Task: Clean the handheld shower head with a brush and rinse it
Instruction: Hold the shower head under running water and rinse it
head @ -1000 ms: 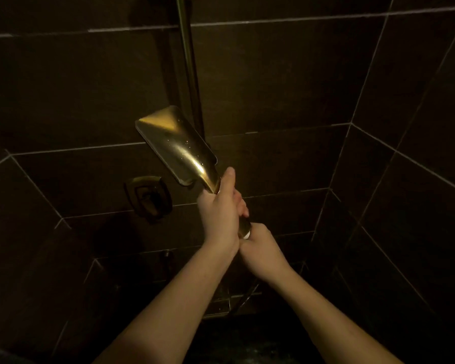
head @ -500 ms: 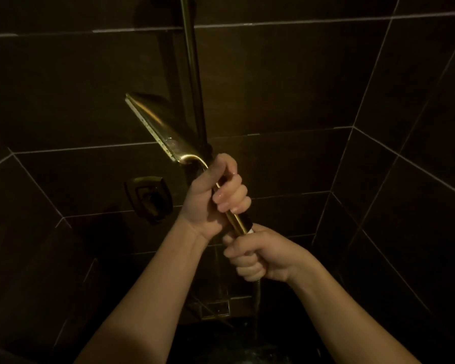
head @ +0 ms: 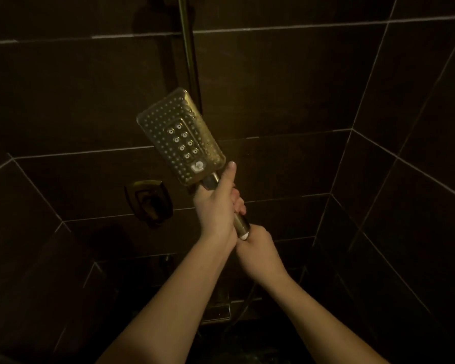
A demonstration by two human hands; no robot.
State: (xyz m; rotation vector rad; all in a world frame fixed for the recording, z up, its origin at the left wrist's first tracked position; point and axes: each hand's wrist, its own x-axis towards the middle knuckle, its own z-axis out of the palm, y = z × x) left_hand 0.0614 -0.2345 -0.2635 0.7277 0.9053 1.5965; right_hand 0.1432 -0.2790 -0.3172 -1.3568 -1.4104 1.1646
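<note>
A rectangular, metallic handheld shower head [head: 181, 137] is raised at the centre of the view, its nozzle face turned toward me and dotted with small holes. My left hand [head: 216, 208] is wrapped around the upper handle, thumb pointing up along it. My right hand [head: 258, 252] grips the bottom end of the handle, where the hose joins; the joint itself is hidden by the fingers. The hose [head: 247, 298] drops down from there into the dark. No brush is visible.
A vertical slide rail [head: 188, 48] runs up the dark tiled wall behind the shower head. A metal valve handle [head: 149, 200] sits on the wall at the left. A tiled corner closes the right side. A drain or ledge [head: 221, 311] lies low in the shadow.
The shower head has been rotated: first its back showed, then its edge, and now the nozzle face points at me. Both hands have kept their grip on the handle.
</note>
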